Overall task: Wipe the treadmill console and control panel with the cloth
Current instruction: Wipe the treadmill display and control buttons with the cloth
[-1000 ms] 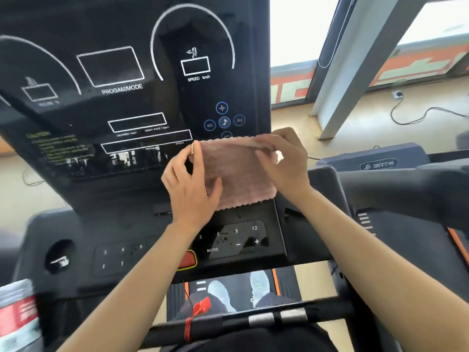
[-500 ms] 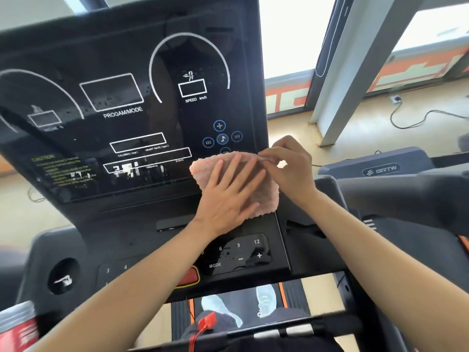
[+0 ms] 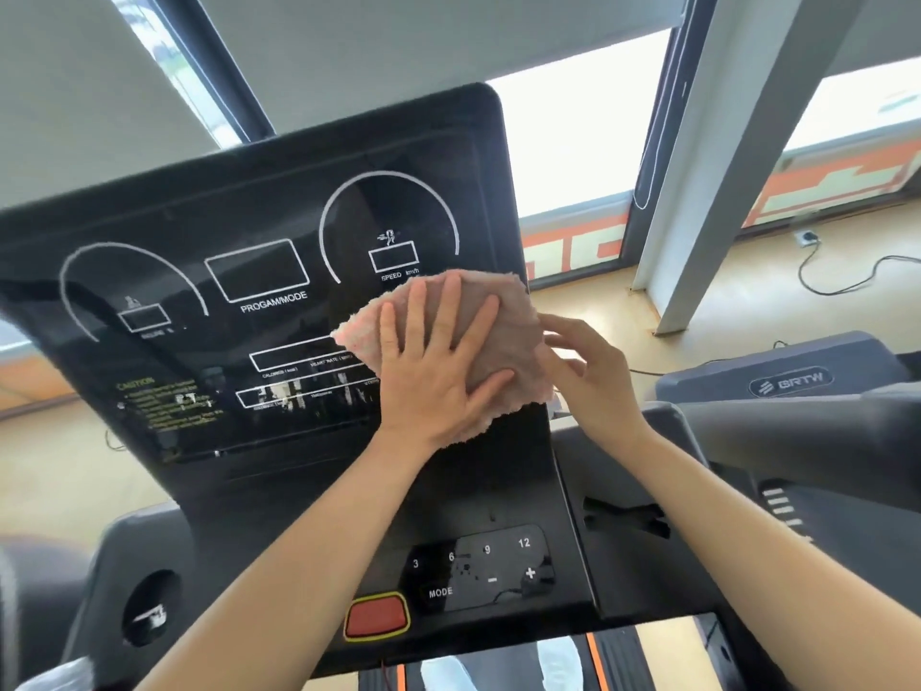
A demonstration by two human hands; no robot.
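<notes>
The person's left hand (image 3: pixel 438 364) lies flat on a pink, fluffy square cloth (image 3: pixel 516 331), its fingers (image 3: pixel 416 311) straight and spread wide, pressing the cloth against the glossy black display of the treadmill console (image 3: pixel 249 202). The cloth sits on the lower right part of that display, just below the box marked SPEED, and its right corner overhangs the console's right edge. Its lower fringe shows under the heel of the palm.

The right hand (image 3: pixel 593 386) is just beside the cloth on the right. Its fingers are loosely stretched and apart, gripping nothing, with the tips at the cloth's right border. Blur hides whether they actually touch it.

Below the display, the black control panel (image 3: pixel 491 566) carries white numbers 3, 6, 9 and 12, a MODE label and minus and plus signs. A red, yellow-rimmed rounded button (image 3: pixel 376 618) sits just left of it, and a round recess (image 3: pixel 149 610) opens in the grey housing further left.

To the right stand a neighbouring dark grey treadmill marked GRTW (image 3: pixel 792 384), a pale slanted pillar (image 3: pixel 697 157) and a black cable (image 3: pixel 847 279) on the wooden floor.
</notes>
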